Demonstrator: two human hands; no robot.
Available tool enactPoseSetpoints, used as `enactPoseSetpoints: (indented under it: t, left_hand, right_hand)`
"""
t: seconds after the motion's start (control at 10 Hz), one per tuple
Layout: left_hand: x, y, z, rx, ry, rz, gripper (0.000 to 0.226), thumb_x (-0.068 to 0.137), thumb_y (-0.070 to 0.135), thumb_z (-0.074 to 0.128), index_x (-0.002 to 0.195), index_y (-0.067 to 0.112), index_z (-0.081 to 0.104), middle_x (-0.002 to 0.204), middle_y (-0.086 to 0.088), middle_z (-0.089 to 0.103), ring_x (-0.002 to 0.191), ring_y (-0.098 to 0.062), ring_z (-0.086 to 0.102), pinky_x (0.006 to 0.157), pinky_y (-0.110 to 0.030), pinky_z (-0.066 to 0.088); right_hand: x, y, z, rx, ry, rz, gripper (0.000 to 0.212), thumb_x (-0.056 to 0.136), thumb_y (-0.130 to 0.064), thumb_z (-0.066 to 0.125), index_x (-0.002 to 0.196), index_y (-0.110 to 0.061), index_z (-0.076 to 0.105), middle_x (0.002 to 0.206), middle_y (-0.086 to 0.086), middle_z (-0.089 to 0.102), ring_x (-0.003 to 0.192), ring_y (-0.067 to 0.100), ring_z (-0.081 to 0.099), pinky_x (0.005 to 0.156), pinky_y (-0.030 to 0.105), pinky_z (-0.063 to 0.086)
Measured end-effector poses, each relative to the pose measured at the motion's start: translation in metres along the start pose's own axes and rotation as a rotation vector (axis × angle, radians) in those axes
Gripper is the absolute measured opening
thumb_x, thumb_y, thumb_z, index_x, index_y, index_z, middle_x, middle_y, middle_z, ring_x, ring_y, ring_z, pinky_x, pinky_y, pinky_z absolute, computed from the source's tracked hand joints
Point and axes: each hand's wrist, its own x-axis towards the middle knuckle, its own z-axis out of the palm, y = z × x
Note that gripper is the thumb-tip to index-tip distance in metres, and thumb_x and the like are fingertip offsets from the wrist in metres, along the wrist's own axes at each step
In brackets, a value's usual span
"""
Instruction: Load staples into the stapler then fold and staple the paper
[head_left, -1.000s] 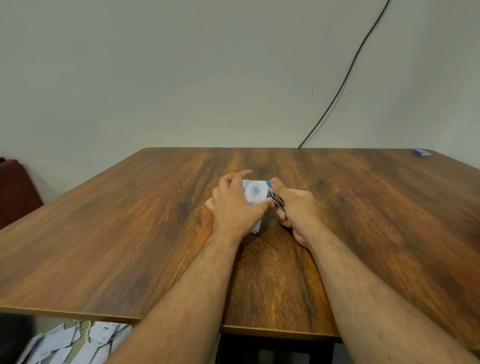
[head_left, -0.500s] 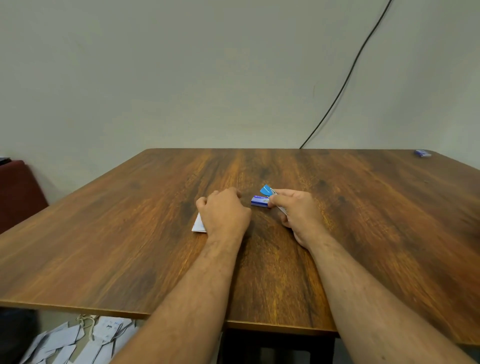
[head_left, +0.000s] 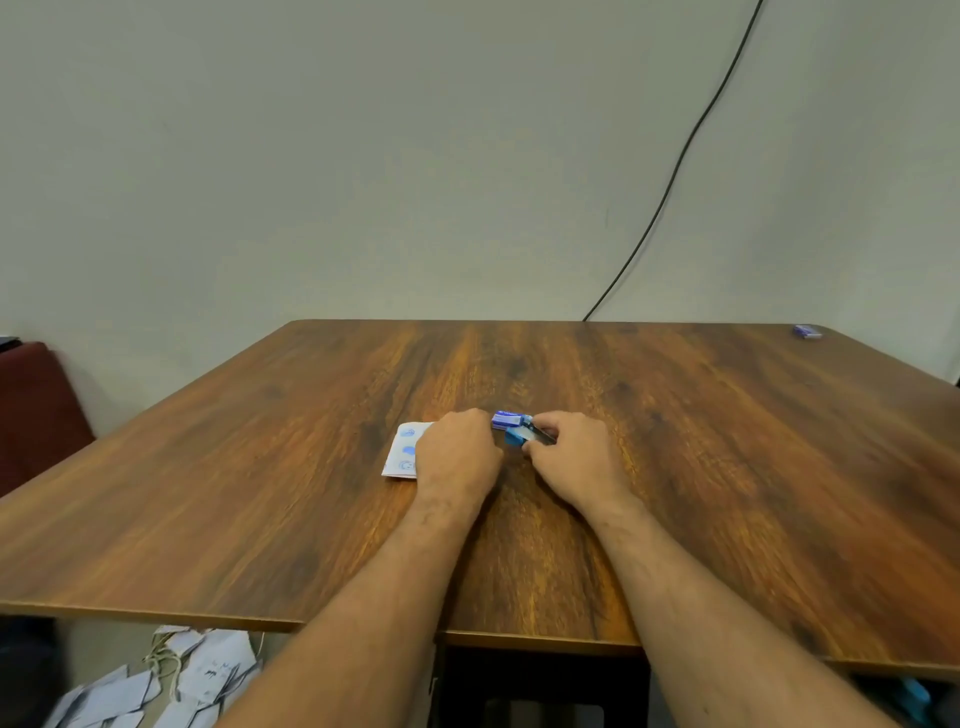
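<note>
mid-tabletop, left hand lies curled over the folded paper; right hand fingers pinch the blue stapler, seemingly hinged open.

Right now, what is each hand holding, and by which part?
The right hand pinches the blue stapler by its rear end. The left hand rests on the folded paper; its grip is hidden.

No text can be read: the folded paper bears only blurred blue round marks (stamps, perhaps).
</note>
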Motion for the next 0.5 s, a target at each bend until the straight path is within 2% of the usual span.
enactPoseSetpoints:
  t: [0.1, 0.2, 0.3, 0.4, 0.5]
  left_hand:
    - [0.003, -0.001, -0.004, 0.008, 0.028, 0.039, 0.028, 0.091, 0.016, 0.054, 0.114, 0.014, 0.067, 0.112, -0.008, 0.071, 0.102, -0.026, 0.064, 0.087, -0.039, 0.053]
    - [0.019, -0.009, -0.010, 0.027, 0.071, 0.156, 0.046, 0.089, 0.012, 0.051, 0.135, 0.009, 0.055, 0.141, -0.012, 0.057, 0.131, -0.028, 0.050, 0.108, -0.036, 0.038]
    - [0.057, -0.024, -0.008, 0.071, 0.115, 0.265, 0.063, 0.102, 0.022, 0.037, 0.159, 0.008, 0.015, 0.168, -0.010, 0.013, 0.156, -0.024, 0.007, 0.126, -0.037, 0.007]
    - [0.115, -0.029, 0.002, 0.151, 0.151, 0.337, 0.067, 0.107, 0.039, 0.024, 0.158, 0.005, -0.003, 0.168, -0.012, -0.007, 0.155, -0.023, -0.010, 0.125, -0.035, -0.005]
    - [0.176, -0.016, 0.002, 0.285, 0.171, 0.398, 0.074, 0.105, 0.051, 0.015, 0.157, 0.006, -0.012, 0.166, -0.011, -0.017, 0.153, -0.021, -0.019, 0.122, -0.033, -0.013]
  right_hand:
    - [-0.003, 0.000, -0.007, -0.130, -0.098, -0.053, 0.039, 0.087, -0.030, 0.067, 0.125, -0.024, 0.071, 0.118, -0.001, 0.075, 0.106, 0.020, 0.065, 0.089, 0.030, 0.049]
    - [0.010, 0.002, -0.015, -0.155, -0.082, -0.092, 0.055, 0.092, -0.050, 0.062, 0.140, -0.022, 0.060, 0.134, -0.001, 0.066, 0.123, 0.019, 0.055, 0.100, 0.033, 0.045]
    - [0.044, 0.008, -0.021, -0.176, 0.026, -0.175, 0.070, 0.097, -0.057, 0.050, 0.154, -0.018, 0.039, 0.157, 0.003, 0.045, 0.146, 0.023, 0.033, 0.120, 0.040, 0.030]
    - [0.098, 0.012, -0.020, -0.246, 0.154, -0.248, 0.077, 0.101, -0.058, 0.040, 0.160, -0.013, 0.020, 0.168, 0.007, 0.023, 0.156, 0.024, 0.013, 0.126, 0.039, 0.012]
    - [0.154, 0.014, -0.018, -0.354, 0.193, -0.268, 0.090, 0.097, -0.069, 0.025, 0.162, -0.013, 0.001, 0.171, 0.007, -0.001, 0.157, 0.025, -0.011, 0.127, 0.045, -0.003]
